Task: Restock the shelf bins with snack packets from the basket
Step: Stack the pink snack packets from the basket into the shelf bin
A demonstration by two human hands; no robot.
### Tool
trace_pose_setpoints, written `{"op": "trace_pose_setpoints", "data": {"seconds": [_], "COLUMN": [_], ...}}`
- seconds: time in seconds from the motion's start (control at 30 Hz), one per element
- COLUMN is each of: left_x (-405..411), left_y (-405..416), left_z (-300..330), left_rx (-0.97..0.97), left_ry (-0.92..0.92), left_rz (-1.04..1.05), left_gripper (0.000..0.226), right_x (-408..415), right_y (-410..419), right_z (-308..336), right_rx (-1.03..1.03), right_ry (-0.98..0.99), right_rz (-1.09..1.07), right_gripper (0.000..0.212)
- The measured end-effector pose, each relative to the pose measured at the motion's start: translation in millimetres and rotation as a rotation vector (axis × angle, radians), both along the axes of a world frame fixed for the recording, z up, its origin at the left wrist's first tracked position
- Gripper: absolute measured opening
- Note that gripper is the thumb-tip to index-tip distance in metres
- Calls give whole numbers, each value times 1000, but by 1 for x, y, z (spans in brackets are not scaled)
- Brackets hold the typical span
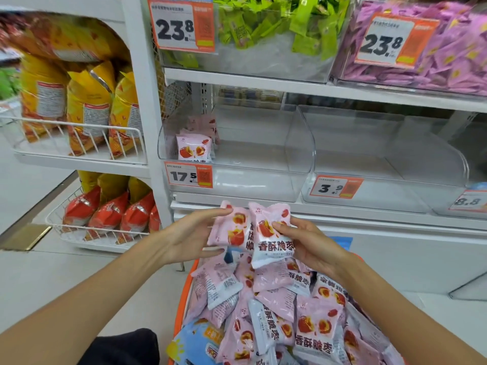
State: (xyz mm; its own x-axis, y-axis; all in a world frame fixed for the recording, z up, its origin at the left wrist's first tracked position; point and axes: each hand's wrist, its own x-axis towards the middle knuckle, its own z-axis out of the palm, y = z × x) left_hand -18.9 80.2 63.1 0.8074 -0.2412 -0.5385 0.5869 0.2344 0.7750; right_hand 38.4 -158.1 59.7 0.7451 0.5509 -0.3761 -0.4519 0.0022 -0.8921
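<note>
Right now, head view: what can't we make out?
- Basket: only a strip of orange rim shows; packets cover the inside, the bottom edge cuts it off.
- Packet count in both hands: left hand and right hand hold overlapping pink packets; any behind are hidden.
- Rightmost price tag: cut by the right edge, blurred.
- Small print on the 17.5 tag: too small.
- Left-hand bags: labels blurred.
</note>
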Motion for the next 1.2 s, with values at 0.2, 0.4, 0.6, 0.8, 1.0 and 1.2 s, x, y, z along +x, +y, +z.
{"op": "trace_pose_setpoints", "data": {"seconds": [0.2, 0.4, 0.6, 0.8, 1.0, 1.2], "left_x": [13, 59, 125, 160, 166, 160], "left_y": [-4, 43, 83, 102, 102, 95], "left_z": [38, 108, 123, 126, 99, 93], "left_rx": [39, 562, 1242, 1388, 1650, 2053], "left_ry": [-278, -532, -540, -558, -391, -461], "left_rz": [244, 235, -44, -143, -374, -415], "left_gripper": [17, 31, 26, 30, 48, 31], "right_x": [0, 37, 100, 150, 160, 152], "right_y": [16, 50, 102, 129, 146, 175], "right_z": [36, 95, 108, 95, 73, 54], "right_rx": [87, -1, -107, -263, -462, -524], "right_ry": [-130, -424, -492, -459, -382, -480], "right_rz": [-131, -253, -274, -194, 33, 106], "right_gripper": [32, 9, 21, 27, 19, 35]}}
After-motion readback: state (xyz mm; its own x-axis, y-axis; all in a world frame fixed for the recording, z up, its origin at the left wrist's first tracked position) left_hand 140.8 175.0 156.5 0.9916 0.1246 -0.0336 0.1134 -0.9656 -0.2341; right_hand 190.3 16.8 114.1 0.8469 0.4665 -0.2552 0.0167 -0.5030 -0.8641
